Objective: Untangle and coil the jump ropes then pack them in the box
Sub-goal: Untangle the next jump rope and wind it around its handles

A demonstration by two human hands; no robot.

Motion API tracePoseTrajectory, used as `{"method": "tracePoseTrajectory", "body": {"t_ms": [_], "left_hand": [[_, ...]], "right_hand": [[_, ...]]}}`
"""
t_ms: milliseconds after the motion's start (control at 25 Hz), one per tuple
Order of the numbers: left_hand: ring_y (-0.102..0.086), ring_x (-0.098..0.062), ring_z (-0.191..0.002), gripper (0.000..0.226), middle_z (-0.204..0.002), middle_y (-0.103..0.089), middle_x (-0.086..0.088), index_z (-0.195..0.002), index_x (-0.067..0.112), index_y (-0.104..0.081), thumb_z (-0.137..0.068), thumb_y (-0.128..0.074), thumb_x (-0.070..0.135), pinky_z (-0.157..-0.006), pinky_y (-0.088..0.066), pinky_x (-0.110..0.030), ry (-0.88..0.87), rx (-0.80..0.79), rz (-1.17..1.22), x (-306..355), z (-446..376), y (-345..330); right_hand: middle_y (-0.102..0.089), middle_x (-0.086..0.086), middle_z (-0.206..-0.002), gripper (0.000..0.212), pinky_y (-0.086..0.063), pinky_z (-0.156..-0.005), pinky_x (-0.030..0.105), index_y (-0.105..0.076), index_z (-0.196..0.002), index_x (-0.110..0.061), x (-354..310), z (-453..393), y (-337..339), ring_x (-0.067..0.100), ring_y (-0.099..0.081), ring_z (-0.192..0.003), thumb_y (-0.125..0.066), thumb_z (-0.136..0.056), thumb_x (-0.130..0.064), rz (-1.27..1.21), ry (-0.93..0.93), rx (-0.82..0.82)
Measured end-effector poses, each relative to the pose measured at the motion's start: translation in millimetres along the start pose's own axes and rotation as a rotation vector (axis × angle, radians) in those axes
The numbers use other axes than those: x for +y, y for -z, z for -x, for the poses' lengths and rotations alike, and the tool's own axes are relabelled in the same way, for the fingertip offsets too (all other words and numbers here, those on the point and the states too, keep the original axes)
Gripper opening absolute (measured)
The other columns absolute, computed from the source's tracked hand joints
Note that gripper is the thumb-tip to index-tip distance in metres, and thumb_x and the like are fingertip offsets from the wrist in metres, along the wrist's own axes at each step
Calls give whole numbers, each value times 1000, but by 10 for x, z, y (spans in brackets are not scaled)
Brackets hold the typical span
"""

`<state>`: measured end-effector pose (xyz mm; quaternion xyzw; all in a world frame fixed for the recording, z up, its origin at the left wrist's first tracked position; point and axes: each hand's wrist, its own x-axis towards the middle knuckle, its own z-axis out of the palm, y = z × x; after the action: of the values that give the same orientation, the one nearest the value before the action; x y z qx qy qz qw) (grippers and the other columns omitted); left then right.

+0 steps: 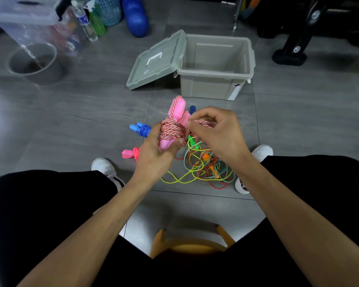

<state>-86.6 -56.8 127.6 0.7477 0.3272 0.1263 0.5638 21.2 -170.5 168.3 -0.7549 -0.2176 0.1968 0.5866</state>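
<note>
My left hand [155,151] grips a pink-handled jump rope [175,121], whose red-and-white cord is wound round the paired handles. My right hand [216,129] pinches the loose end of that cord just right of the coil. On the floor to the left lie a coiled blue rope [141,129] and a coiled pink-red rope [131,153]. A tangle of yellow, green and red ropes [203,168] with orange handles lies below my hands. The grey box [214,79] stands open behind, its lid [155,61] leaning on its left side.
A round grey bucket [34,63], a clear plastic bin [29,19], bottles and a blue roller stand at the back left. Black exercise equipment [298,38] stands at the back right. My shoes flank the ropes. An orange stool [191,241] sits under me.
</note>
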Motion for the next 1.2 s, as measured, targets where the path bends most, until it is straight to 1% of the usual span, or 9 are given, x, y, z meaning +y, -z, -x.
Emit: {"method": "tracePoseTrajectory", "body": {"t_ms": [120, 280, 440, 560, 680, 800, 920, 1040, 1200], "left_hand": [[-49, 0, -44, 37, -88, -68, -10, -120, 18, -54, -86, -69, 20, -40, -40, -17, 35, -33, 84, 81, 44, 11], [-52, -2, -48, 33, -78, -64, 0, -114, 23, -53, -85, -70, 23, -44, -42, -20, 12, -17, 46, 99, 83, 21], [-67, -20, -68, 45, -84, -70, 1, -112, 38, -47, -76, -74, 35, -63, -55, -36, 37, 101, -171, 53, 20, 68], [-63, -36, -86, 48, -94, -69, -11, -121, 25, -51, -78, -71, 35, -72, -50, -37, -46, 155, -555, 120, 4, 19], [-60, -44, -90, 44, -96, -66, -18, -123, 16, -49, -86, -63, 34, -67, -43, -39, -56, 132, -824, 208, -2, -75], [-61, -43, -88, 44, -97, -66, -16, -127, 16, -47, -87, -62, 29, -63, -39, -36, -95, 72, -881, 187, -6, -84], [-63, -31, -84, 42, -94, -68, -6, -118, 22, -57, -79, -70, 20, -66, -46, -32, -160, 41, -528, 139, -28, -26], [-69, -20, -84, 45, -102, -66, 9, -114, 35, -63, -74, -74, 16, -75, -59, -41, 6, -56, 8, 100, -40, 38], [-67, -25, -96, 19, -108, -66, -7, -100, 37, -68, -87, -62, 24, -86, -55, -53, 127, -46, 306, 125, 11, 34]], "right_hand": [[-61, 1, -55, 3, -48, -50, 24, -71, -82, -6, -28, -21, 31, 12, -53, -50, -72, -80, -4, -300, -63, 27], [-69, -2, -72, 9, -57, -68, 31, -72, -80, -15, 17, -65, 78, 15, -63, -69, -69, -83, -7, -347, -62, 0], [-69, -3, -73, 6, -53, -68, 24, -74, -86, -9, 26, -37, 102, 3, -61, -67, -69, -83, -7, -20, 110, -151], [-69, -3, -70, 9, -42, -62, 20, -76, -88, -13, 95, -11, -2, 2, -55, -62, -73, -80, -16, 285, 222, -87], [-67, 0, -81, 9, -40, -74, 20, -76, -85, -14, 247, -49, -62, 16, -51, -85, -73, -80, -21, 484, 534, -19], [-63, 8, -113, 12, -37, -97, 20, -77, -86, -12, 371, -142, -59, 24, -49, -114, -74, -78, -21, 435, 520, -48], [-69, 8, -110, 15, -40, -104, 26, -76, -91, -7, 393, -155, -59, 21, -54, -120, -73, -78, -14, 310, 418, -77], [-71, 6, -105, 16, -45, -101, 30, -76, -93, -6, 370, -154, -62, 12, -59, -114, -75, -78, -10, 184, 318, -5], [-70, 5, -105, 18, -48, -98, 30, -76, -94, -8, 335, -109, -87, 8, -63, -106, -77, -76, -10, 179, 356, 0]]}}
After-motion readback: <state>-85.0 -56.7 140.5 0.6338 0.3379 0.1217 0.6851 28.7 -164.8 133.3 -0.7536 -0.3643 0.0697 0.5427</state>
